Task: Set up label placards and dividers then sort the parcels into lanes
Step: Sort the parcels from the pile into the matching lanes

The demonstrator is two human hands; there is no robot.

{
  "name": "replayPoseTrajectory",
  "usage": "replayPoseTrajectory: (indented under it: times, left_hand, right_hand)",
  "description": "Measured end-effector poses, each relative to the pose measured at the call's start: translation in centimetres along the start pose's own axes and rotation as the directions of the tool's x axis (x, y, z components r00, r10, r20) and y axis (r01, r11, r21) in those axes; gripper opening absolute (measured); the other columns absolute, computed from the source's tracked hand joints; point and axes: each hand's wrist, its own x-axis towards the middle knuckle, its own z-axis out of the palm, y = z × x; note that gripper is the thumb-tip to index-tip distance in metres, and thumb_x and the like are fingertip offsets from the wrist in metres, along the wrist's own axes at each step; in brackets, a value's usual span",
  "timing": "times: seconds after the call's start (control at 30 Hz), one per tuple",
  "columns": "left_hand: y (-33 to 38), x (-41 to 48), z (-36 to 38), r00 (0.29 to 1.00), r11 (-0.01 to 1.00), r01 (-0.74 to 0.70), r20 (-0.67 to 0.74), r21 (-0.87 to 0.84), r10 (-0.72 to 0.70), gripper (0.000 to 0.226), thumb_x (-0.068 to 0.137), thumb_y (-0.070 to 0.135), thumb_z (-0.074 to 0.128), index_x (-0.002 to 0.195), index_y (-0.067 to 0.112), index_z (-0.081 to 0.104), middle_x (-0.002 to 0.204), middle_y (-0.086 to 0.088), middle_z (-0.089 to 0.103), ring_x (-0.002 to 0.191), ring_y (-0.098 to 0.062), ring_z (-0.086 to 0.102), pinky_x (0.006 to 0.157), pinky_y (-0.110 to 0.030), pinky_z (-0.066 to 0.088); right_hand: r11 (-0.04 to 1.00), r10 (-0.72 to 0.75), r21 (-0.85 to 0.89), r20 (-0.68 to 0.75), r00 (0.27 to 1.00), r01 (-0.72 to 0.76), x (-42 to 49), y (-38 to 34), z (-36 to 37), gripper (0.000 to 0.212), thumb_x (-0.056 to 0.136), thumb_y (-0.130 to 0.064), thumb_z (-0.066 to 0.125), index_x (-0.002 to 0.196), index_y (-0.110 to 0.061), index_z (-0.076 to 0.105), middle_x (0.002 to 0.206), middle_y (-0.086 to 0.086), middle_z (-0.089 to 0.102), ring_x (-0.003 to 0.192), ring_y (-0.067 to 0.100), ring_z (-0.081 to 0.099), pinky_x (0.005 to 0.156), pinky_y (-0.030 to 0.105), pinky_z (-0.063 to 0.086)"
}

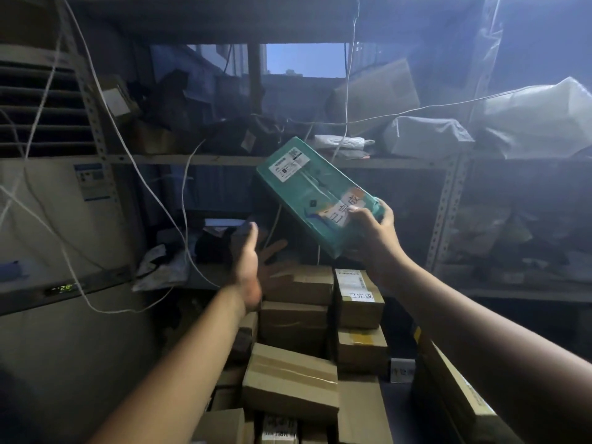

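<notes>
Gripping the tilted green rectangular parcel (315,195) by its near corner, the right hand (373,233) holds it above stacked brown cardboard boxes (298,318); the left hand (253,261) spreads wide below it, holding nothing.

A grey perforated-steel shelving rack (448,200) spans the frame. On its middle board, a tilted brown cardboard box (374,91) and white plastic-wrapped parcels (426,136) lie at upper right, and dark bagged bundles (230,133) sit centre-left. The lower board holds crumpled pale bags (163,267) at left and, at right, what seem to be dim brown packages (493,238).

One green parcel (299,195) and two hands (251,261) (373,230).
</notes>
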Motion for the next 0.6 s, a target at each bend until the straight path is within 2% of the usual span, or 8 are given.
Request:
replayPoseTrajectory:
  times: [0.1,0.2,0.3,0.37,0.43,0.47,0.53,0.6]
  left_hand:
    - [0.8,-0.5,1.4,0.987,0.997,-0.078,0.141,0.016,0.075,0.047,0.099,0.052,0.049,0.141,0.032,0.054,0.13,-0.005,0.068,0.109,-0.041,0.068,0.083,-0.055,0.059]
    - [1.7,-0.6,1.7,0.978,0.994,-0.109,0.178,0.017,0.104,0.042,0.099,0.043,0.052,0.138,0.03,0.058,0.132,-0.006,0.066,0.119,-0.036,0.064,0.089,-0.057,0.057]
    - [2.4,-0.7,1.8,0.979,0.986,-0.146,0.154,0.086,0.132,0.053,0.088,0.059,0.058,0.136,0.037,0.059,0.133,0.001,0.067,0.124,-0.031,0.061,0.098,-0.063,0.049]
    - [2.7,-0.9,2.3,0.981,0.982,-0.149,0.144,0.112,0.132,0.058,0.083,0.07,0.06,0.133,0.041,0.061,0.13,0.006,0.068,0.122,-0.027,0.063,0.1,-0.06,0.049]
    - [3.0,-1.4,2.9,0.979,0.974,-0.174,0.129,0.148,0.156,0.046,0.089,0.07,0.052,0.125,0.044,0.064,0.121,0.014,0.071,0.116,-0.019,0.065,0.095,-0.05,0.051]
    - [3.1,-1.4,3.1,0.976,0.964,-0.198,0.123,0.179,0.178,0.041,0.092,0.069,0.047,0.121,0.045,0.063,0.116,0.018,0.07,0.114,-0.015,0.064,0.091,-0.043,0.05]
    - [3.4,-1.6,3.9,0.975,0.941,-0.208,0.136,0.267,0.177,0.049,0.087,0.08,0.039,0.12,0.05,0.059,0.122,0.02,0.064,0.122,-0.014,0.057,0.1,-0.044,0.043]
    - [3.5,-1.9,4.7,0.973,0.92,-0.205,0.172,0.335,0.154,0.07,0.073,0.092,0.036,0.128,0.053,0.056,0.139,0.014,0.058,0.132,-0.018,0.05,0.111,-0.054,0.035]
  right_hand:
    - [0.994,0.006,-0.106,0.061,0.998,0.0,-1.1,0.5,0.6,0.06,0.078,-0.028,0.075,0.131,-0.034,0.048,0.128,0.008,0.061,0.115,0.032,0.067,0.088,0.062,0.058]
    - [0.979,0.005,-0.201,0.134,0.991,0.023,-1.5,0.9,0.2,0.054,0.083,-0.011,0.076,0.126,-0.028,0.049,0.119,0.012,0.063,0.112,0.03,0.068,0.088,0.051,0.061]
    - [0.916,-0.039,-0.386,0.194,0.98,0.113,-1.8,0.5,-0.1,0.055,0.088,-0.002,0.072,0.13,-0.02,0.041,0.115,0.012,0.062,0.104,0.018,0.068,0.085,0.034,0.062]
    - [0.857,-0.069,-0.49,0.201,0.977,0.162,-1.9,0.1,-0.1,0.053,0.088,-0.002,0.067,0.13,-0.023,0.041,0.12,0.01,0.061,0.107,0.018,0.067,0.087,0.038,0.062]
    - [0.823,-0.064,-0.541,0.22,0.973,0.176,-2.1,-0.6,-0.3,0.059,0.089,-0.005,0.061,0.135,-0.035,0.041,0.129,0.005,0.06,0.112,0.02,0.067,0.089,0.045,0.061]
    - [0.831,-0.037,-0.532,0.235,0.971,0.161,-2.0,-0.9,-0.4,0.064,0.091,-0.006,0.06,0.14,-0.042,0.038,0.133,0.002,0.059,0.113,0.02,0.067,0.091,0.044,0.061]
    - [0.87,0.024,-0.48,0.267,0.963,0.111,-2.1,-1.9,-1.0,0.062,0.1,-0.01,0.055,0.148,-0.042,0.033,0.129,-0.004,0.064,0.11,0.017,0.069,0.088,0.032,0.061]
    - [0.872,0.061,-0.484,0.267,0.962,0.079,-2.3,-3.0,-1.7,0.042,0.107,-0.023,0.046,0.147,-0.036,0.041,0.126,-0.007,0.067,0.109,0.015,0.069,0.075,0.016,0.058]
